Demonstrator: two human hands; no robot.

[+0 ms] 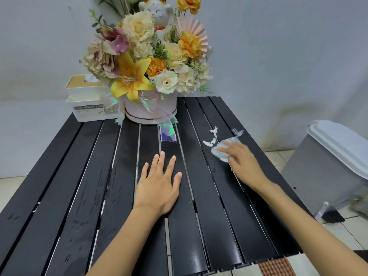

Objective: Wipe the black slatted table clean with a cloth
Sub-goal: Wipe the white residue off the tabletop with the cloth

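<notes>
Black slats run lengthwise along the table [79, 186], their near-left stretch streaked with damp marks, which suggests that part has already had a pass. At the far edge stands a flower arrangement [147, 62] in a pink round box, and a white tissue holder [87, 100] sits in the far-left corner just beside it; both are probably kept back there to leave the wiping area free. A grey lidded bin [326, 172] stands on the floor off the right edge. The left hand [159, 186] lies released near the table's middle, palm down and fingers spread, seemingly steadying the light table. The right hand [243, 162], near the right edge, presses flat fingers on the pale cloth [221, 152], grasping nothing. The cloth touches the white smears [209, 143] at their near side, so these look like the next target.
</notes>
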